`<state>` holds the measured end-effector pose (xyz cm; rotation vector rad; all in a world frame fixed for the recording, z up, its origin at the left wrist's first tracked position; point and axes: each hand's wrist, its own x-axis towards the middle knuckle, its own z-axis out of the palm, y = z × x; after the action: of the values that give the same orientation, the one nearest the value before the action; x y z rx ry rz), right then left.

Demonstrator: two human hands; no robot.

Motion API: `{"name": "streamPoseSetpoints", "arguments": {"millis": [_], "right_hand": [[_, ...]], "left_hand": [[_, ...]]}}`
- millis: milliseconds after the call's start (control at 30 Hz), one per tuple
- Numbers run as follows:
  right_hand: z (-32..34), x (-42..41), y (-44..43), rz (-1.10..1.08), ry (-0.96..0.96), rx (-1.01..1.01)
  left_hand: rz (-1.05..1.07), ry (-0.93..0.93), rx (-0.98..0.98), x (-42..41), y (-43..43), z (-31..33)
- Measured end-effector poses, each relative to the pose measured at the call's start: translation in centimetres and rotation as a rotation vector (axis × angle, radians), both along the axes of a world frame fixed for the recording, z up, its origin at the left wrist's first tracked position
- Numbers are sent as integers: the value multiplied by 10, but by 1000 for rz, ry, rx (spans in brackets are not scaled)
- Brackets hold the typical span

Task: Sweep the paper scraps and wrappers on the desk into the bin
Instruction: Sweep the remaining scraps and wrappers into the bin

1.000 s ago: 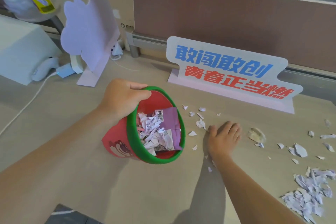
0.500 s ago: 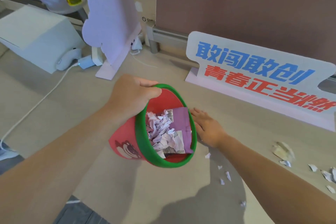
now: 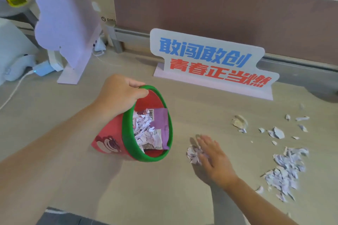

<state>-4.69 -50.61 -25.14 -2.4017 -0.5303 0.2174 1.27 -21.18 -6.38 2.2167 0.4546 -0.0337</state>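
My left hand [image 3: 118, 95] grips the green rim of a small red bin [image 3: 109, 142], tilted so its mouth faces right. Inside lie white paper scraps and a purple wrapper [image 3: 161, 122]. My right hand [image 3: 214, 157] lies flat on the desk, fingers apart, a short way right of the bin's mouth. A small heap of paper scraps [image 3: 193, 153] sits against its fingers on the bin side. A larger pile of scraps [image 3: 285, 170] lies further right, loose bits [image 3: 278, 131] are scattered above it, and a crumpled pale wrapper [image 3: 239, 121] lies nearby.
A white sign with blue and red lettering [image 3: 212, 64] stands behind the scraps, before a brown partition [image 3: 219, 14]. A lilac standing card [image 3: 65, 29] is at the back left, with a white cable [image 3: 12, 93] and a charger [image 3: 43, 68]. The desk's front edge [image 3: 76, 215] runs below my left arm.
My right hand was at the bin's mouth half a second ago; it now rests further right on the desk with a small heap of scraps against its fingers. The bin stays tilted.
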Motion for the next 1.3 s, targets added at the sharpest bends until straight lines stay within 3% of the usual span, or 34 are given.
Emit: {"name": "streamPoseSetpoints", "arguments": {"millis": [100,167,367,500,567,700,833,1033,1100,1200,1300], "right_hand": [[2,-26,4,-697,59,-9],[-6,-40,17,-866,107,-60],[-18,-23,81,-804,100,-92],[-21,-17,94,-737,-47,-134],[-23,-14,91,-649,-159,-146],[-24,-2,71,-424,-207,-134],[-23,9,54,-189,-318,-257],[-17,21,66,-367,-195,-314],[-12,27,71,-495,-70,-314],[15,40,88,-808,163,14],[67,47,126,-958,118,455]], "left_hand": [[-44,-10,11,5,-2,-1],[-80,-6,15,7,-4,-3],[-168,-32,28,3,-1,-6],[-194,-39,34,0,8,-5],[-188,-41,23,1,14,-4],[-187,-47,31,0,24,-3],[-181,-53,15,-4,28,-3],[-150,-55,-25,-5,32,-3],[-142,-56,-36,-5,32,-3],[-139,-55,-50,-5,30,-2],[-141,-55,-39,-6,31,-2]]}}
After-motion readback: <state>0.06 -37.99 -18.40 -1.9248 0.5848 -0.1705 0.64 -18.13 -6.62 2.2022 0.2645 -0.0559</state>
